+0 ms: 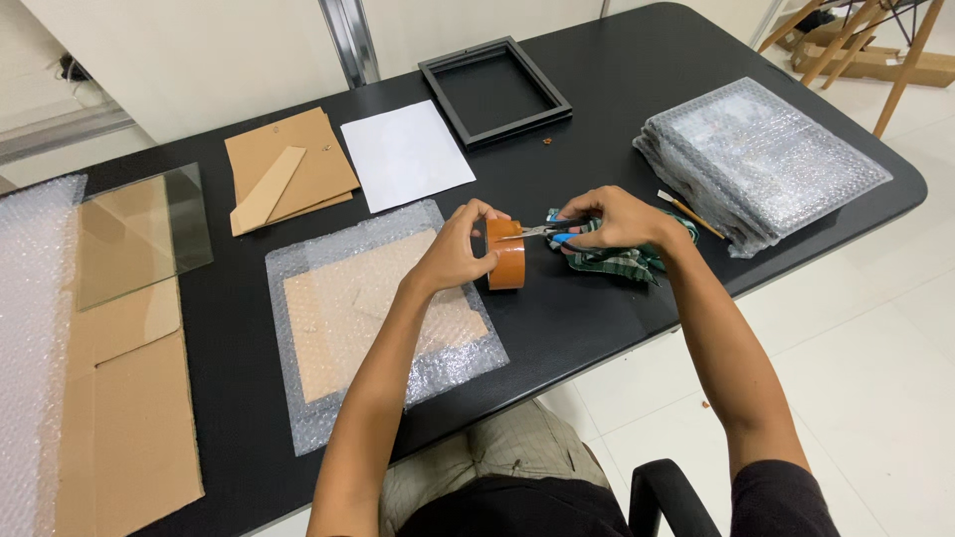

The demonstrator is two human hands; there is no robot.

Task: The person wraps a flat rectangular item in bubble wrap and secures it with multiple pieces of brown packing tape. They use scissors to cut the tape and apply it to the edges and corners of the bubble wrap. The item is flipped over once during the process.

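Roll of brown tape (506, 255) stands on edge near the front edge of the black table (597, 89), its flat faces turned left and right. The left hand (460, 249) grips the roll, thumb and fingers curled over its top rim. The right hand (619, 219) lies just to the right, fingers closed around scissors (550, 232) whose blades run crosswise and reach the roll's upper edge; the tape end sits between the 2 hands. Under the right hand lies a green checked cloth (617, 261). Left of the roll, a bubble-wrap sheet (383, 318) carries a cardboard panel. Toward the back edge: 1 black frame (494, 89), 1 white sheet (405, 154). At the right edge: a bubble-wrapped stack (761, 159).
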